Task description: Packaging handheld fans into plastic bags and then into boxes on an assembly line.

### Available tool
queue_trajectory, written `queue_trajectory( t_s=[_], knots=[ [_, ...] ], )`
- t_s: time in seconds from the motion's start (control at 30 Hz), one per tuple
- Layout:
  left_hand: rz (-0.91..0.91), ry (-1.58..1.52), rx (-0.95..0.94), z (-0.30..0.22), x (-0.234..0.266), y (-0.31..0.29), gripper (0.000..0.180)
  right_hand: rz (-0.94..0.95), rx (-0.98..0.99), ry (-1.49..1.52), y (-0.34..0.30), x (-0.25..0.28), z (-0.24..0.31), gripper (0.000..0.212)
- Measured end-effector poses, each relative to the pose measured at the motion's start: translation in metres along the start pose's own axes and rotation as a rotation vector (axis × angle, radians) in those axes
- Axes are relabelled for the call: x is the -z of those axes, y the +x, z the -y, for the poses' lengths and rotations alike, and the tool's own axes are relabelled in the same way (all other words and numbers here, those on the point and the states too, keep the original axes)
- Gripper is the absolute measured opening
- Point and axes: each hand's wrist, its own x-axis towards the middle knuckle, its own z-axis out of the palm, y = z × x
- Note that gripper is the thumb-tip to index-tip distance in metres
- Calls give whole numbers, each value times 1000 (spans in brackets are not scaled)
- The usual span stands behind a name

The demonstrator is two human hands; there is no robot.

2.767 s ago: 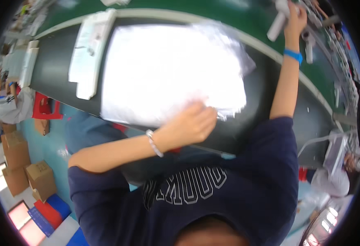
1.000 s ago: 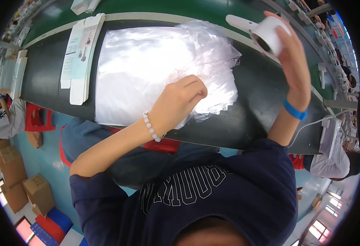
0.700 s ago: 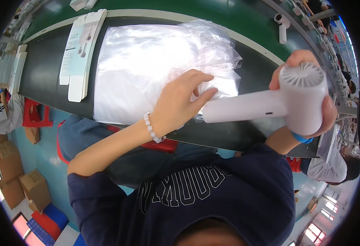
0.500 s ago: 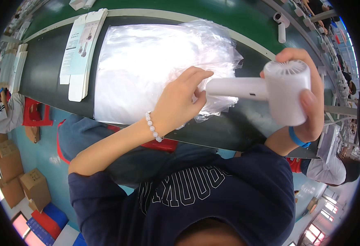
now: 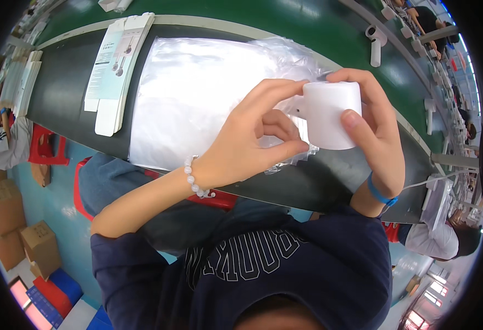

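Note:
A white hair-dryer-shaped handheld device [image 5: 332,118] is up above the worktable, its drum-shaped head toward me. My right hand [image 5: 383,129] is closed round the head, thumb on the near side and fingers over the far top edge. From the left, my left hand [image 5: 247,129] curls in beside the head, index fingertip at its upper edge and thumb near its lower edge. The handle is mostly hidden behind those left fingers; a small dark port shows between. Beneath the hands lies a stack of clear plastic bags [image 5: 192,93].
Flattened printed cartons [image 5: 109,77] lie left of the bags on the dark worktable [image 5: 60,88]. Beyond its pale rim runs a green conveyor belt [image 5: 307,22], carrying another white device [image 5: 375,47]. Cardboard boxes [image 5: 40,247] stand on the floor at left. Other people sit at both sides.
My right hand has brought the device leftward and turned its head, so the end grille no longer shows. My left hand has moved right and now meets the device.

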Motion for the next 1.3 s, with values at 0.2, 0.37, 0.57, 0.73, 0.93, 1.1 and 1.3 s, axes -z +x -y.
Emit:
queue_trajectory(
  t_s=[0.2, 0.37, 0.57, 0.73, 0.93, 1.1, 1.3],
  knots=[
    [24, -93, -39, -16, 3, -1, 76, -84, 10, -327, 1, -8, -1, 40],
    [66, 28, -46, -18, 5, -4, 73, -270, 200, -768, -8, -28, -7, 47],
    [114, 189, -140, -17, 6, -2, 70, -384, 120, -936, -7, -46, -15, 59],
    [36, 105, -112, -18, 15, 5, 69, -169, 181, -728, 6, -15, -15, 77],
    [83, -69, -144, -39, 20, 9, 63, -62, 520, -845, 24, -22, -31, 79],
    [-53, 814, -617, -47, 85, 44, 53, -194, 465, -497, 70, 8, -28, 65],
    [-482, 1955, 128, -64, 246, -13, 70, -383, 305, 189, 201, 86, -81, 50]
  ],
)
